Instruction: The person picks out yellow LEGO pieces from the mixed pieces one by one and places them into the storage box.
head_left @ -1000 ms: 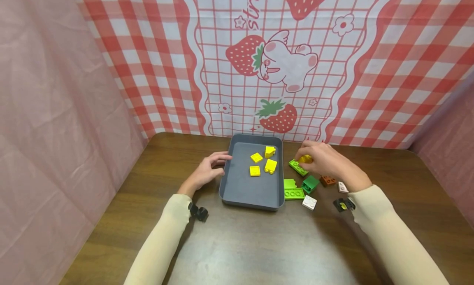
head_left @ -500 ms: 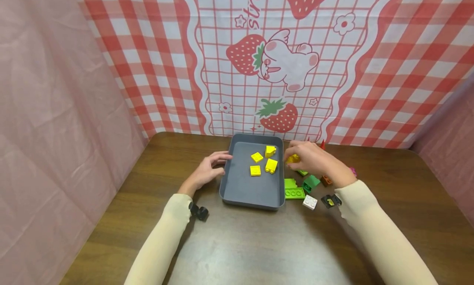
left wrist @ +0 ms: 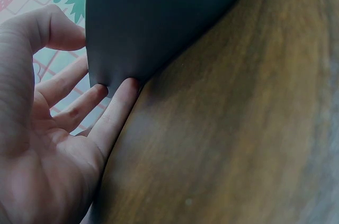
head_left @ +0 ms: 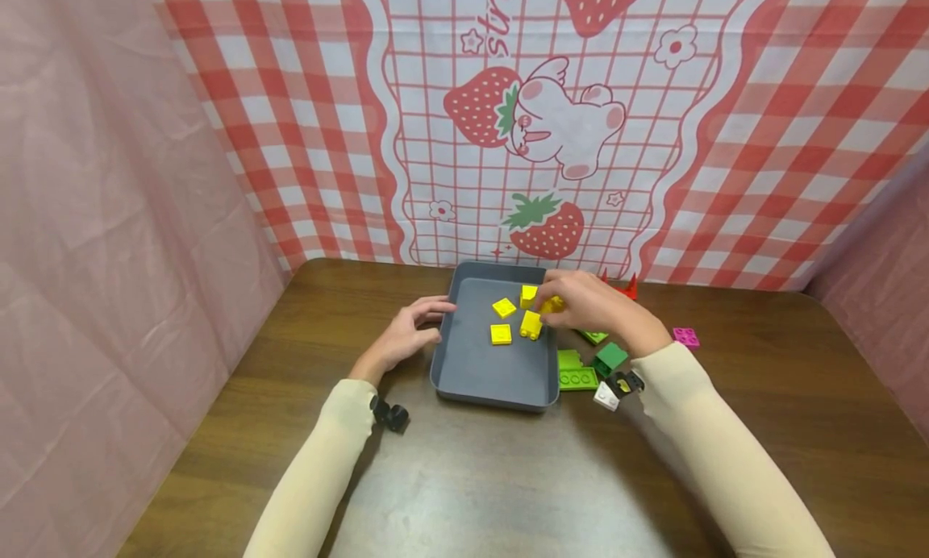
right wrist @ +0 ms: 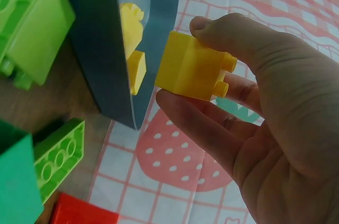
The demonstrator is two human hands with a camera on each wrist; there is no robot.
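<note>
Between thumb and fingers my right hand (head_left: 591, 304) pinches a yellow toy brick (right wrist: 193, 68), studs turned toward the palm. In the head view this hand is over the right rim of a grey tray (head_left: 486, 376). Several yellow bricks lie in the tray, among them a flat square one (head_left: 501, 335) and a taller one (head_left: 531, 325). My left hand (head_left: 399, 339) touches the tray's left side, its fingertips (left wrist: 127, 87) against the outer wall and its thumb near the rim.
Right of the tray lie light green bricks (head_left: 576, 378), a dark green brick (head_left: 611, 358), a white brick (head_left: 606, 396) and a pink brick (head_left: 685, 337). A red piece (head_left: 630, 287) is at the back edge by the patterned cloth (head_left: 435, 163).
My right hand has carried the yellow brick leftward from above the light green pieces to the tray's right rim. The left hand has stayed at the tray's left side.
</note>
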